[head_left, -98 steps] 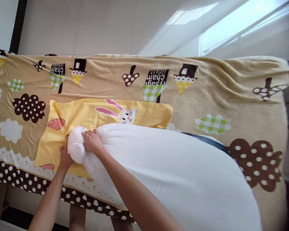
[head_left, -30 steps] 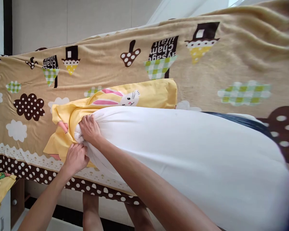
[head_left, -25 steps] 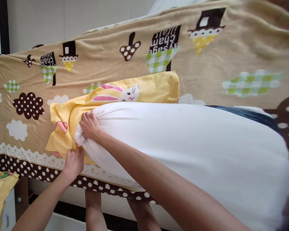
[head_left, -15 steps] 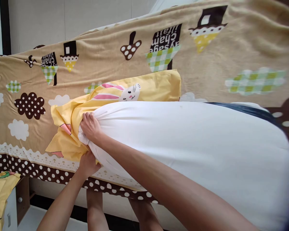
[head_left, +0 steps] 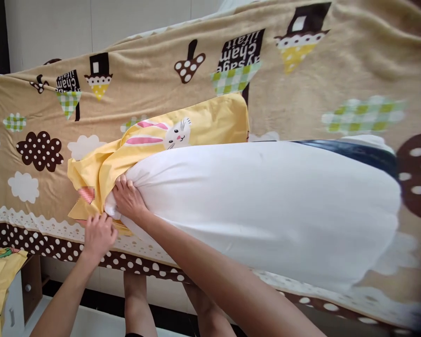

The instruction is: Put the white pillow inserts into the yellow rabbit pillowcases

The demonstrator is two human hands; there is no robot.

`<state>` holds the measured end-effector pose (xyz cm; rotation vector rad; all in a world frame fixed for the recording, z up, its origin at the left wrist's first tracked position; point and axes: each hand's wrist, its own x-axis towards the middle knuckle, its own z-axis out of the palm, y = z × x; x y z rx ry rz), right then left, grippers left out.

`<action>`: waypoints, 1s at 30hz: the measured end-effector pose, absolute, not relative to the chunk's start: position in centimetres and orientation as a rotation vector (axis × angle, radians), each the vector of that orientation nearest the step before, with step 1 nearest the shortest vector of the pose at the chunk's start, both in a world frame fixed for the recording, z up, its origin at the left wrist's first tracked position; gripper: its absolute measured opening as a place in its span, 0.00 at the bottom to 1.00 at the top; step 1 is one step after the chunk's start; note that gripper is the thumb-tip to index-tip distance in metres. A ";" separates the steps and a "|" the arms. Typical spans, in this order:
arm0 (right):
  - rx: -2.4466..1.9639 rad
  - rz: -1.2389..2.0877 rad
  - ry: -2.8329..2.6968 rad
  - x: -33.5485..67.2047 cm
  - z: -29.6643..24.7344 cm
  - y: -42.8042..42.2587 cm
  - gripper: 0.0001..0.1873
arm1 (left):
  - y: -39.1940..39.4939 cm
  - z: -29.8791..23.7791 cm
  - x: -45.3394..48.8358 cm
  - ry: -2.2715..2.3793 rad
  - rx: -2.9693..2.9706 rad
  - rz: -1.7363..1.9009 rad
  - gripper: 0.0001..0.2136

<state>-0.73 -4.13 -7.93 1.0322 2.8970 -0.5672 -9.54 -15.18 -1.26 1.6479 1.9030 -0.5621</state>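
Patterned beige blanket (head_left: 291, 105) spreads wide, a soft support for one white pillow (head_left: 252, 196) lying lengthwise, its narrow end against one yellow rabbit-print case (head_left: 217, 119). Of the two hands, the right hand (head_left: 129, 199) is clamped on the pillow's gathered neck, apparently to keep that end bunched tight; the left hand (head_left: 98, 238) curls beside the case's lower edge, and whether it pinches cloth I cannot tell. One more yellow cloth (head_left: 0, 274) drapes over one cabinet (head_left: 32, 286) at the lower left.
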 end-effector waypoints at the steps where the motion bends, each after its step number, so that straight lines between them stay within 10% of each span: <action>1: 1.047 -0.562 2.902 -0.6 -7.8 -4.4 0.22 | -15.2 -1.2 -10.2 1.955 1.700 -0.576 0.13; 8: 1.036 -0.666 2.913 0.3 -6.8 -4.3 0.39 | -14.0 -2.7 -10.0 2.294 1.755 -0.476 0.15; 14: 1.170 -0.605 2.899 -1.5 -8.7 -5.3 0.29 | -14.2 -4.6 -10.0 2.290 1.673 -0.500 0.16; 19: 1.015 -0.718 2.880 -0.6 -7.0 -1.8 0.47 | -15.9 -6.6 -11.0 2.632 1.534 -0.058 0.15; 24: 0.880 -0.625 3.102 4.5 -3.4 -3.3 0.29 | -15.7 -8.3 -9.0 2.690 1.071 0.116 0.02; 30: 0.931 -0.636 3.019 6.0 -6.1 -10.6 0.31 | -15.3 -8.4 -8.0 2.780 0.950 0.080 0.05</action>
